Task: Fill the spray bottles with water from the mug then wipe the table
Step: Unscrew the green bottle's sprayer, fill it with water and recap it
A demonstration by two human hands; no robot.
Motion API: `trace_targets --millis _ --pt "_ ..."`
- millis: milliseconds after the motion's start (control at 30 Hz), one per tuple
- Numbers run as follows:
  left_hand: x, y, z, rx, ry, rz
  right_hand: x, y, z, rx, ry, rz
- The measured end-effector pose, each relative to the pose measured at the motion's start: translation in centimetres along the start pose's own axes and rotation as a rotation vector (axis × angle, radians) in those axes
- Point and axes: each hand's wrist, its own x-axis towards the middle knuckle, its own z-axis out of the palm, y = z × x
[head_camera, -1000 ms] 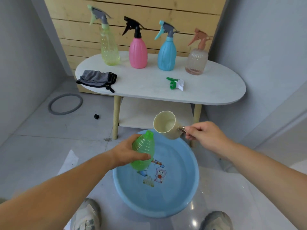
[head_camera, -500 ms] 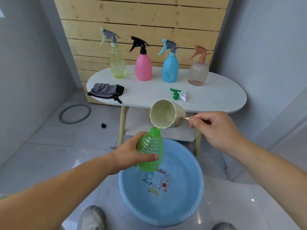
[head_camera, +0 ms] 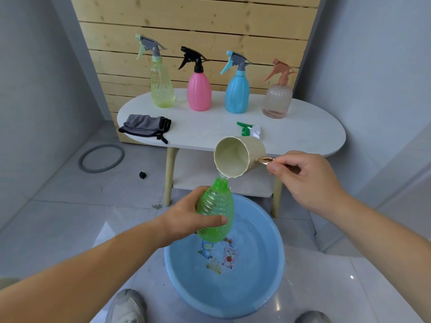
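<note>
My left hand point(head_camera: 189, 217) grips a green ribbed bottle point(head_camera: 215, 212) with no spray head, held over a blue basin point(head_camera: 263, 287). My right hand point(head_camera: 305, 180) holds a cream mug point(head_camera: 238, 159) by its metal handle, tipped sideways with its lip at the bottle's mouth. A thin stream of water runs from the mug into the bottle. The green spray head point(head_camera: 246, 129) lies on the white oval table point(head_camera: 303, 136). A grey cloth point(head_camera: 145, 124) lies at the table's left end.
Along the table's back stand a yellow-green point(head_camera: 162, 87), a pink point(head_camera: 199, 89), a blue point(head_camera: 236, 92) and a clear peach-topped spray bottle point(head_camera: 277, 99). A grey ring point(head_camera: 101, 158) and a small black piece point(head_camera: 142, 175) lie on the floor. My shoes show beside the basin.
The mug has risen and tipped further until its lip met the bottle's mouth, and water now pours. The bottle has come up with it above the basin.
</note>
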Motion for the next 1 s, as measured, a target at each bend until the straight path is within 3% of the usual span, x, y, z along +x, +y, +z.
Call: trace_targets --millis 1000 --pt "0.4 -0.2 0.3 -0.035 0.006 -0.019 0.5 1.4 0.1 -0.176 0.095 -0.292"
